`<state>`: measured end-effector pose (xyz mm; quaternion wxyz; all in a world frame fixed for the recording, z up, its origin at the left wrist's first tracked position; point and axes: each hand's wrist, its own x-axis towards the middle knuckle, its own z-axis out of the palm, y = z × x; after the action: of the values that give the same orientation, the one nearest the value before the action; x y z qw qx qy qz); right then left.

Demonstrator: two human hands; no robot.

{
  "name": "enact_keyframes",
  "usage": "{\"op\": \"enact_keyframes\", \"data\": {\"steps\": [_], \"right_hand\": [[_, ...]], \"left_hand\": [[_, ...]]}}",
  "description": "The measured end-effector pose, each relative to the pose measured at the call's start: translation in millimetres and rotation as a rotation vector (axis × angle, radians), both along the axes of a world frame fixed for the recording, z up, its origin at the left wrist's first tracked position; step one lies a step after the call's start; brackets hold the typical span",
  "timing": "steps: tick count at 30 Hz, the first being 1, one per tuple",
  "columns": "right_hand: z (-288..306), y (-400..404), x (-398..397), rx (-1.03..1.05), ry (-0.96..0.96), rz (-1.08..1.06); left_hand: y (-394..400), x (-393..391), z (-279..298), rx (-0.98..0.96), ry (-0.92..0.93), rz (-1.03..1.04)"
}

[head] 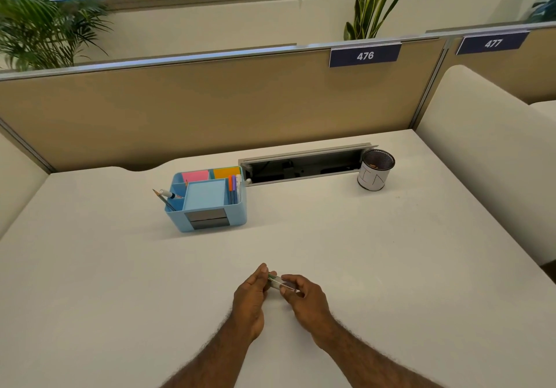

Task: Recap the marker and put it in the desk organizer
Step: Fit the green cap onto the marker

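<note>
Both forearms are bare, with no sleeves in view, and dark hair runs along them up to each wrist. The left hand (251, 300) and right hand (304, 299) wear no rings, watch or gloves.

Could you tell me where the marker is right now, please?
Low centre of the head view, held between the left hand and right hand above the desk: the marker.

Both bare forearms reach forward over the desk (391, 252). The left hand (251, 299) and right hand (304, 300) meet fingertip to fingertip, pinched closed.
</note>
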<state>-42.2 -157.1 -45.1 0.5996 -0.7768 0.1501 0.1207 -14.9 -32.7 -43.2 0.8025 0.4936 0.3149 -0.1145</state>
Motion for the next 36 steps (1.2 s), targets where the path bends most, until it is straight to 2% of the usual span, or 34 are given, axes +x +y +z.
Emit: {"op": "enact_keyframes", "data": {"steps": [17,22,29,36], "right_hand": [[3,1,0,-0.135,-0.118,0.038],[9,3,0,-0.008,-0.001,-0.013],[23,4,0,0.322,0.246,-0.137],[24,5,8,0.534,0.413,-0.229]], "left_hand": [[5,3,5,0.049,0.055,-0.046],[6,3,5,0.029,0.038,-0.08],[10,3,4,0.022,0.008,-0.164],[14,4,2,0.041,-0.042,-0.262]]}}
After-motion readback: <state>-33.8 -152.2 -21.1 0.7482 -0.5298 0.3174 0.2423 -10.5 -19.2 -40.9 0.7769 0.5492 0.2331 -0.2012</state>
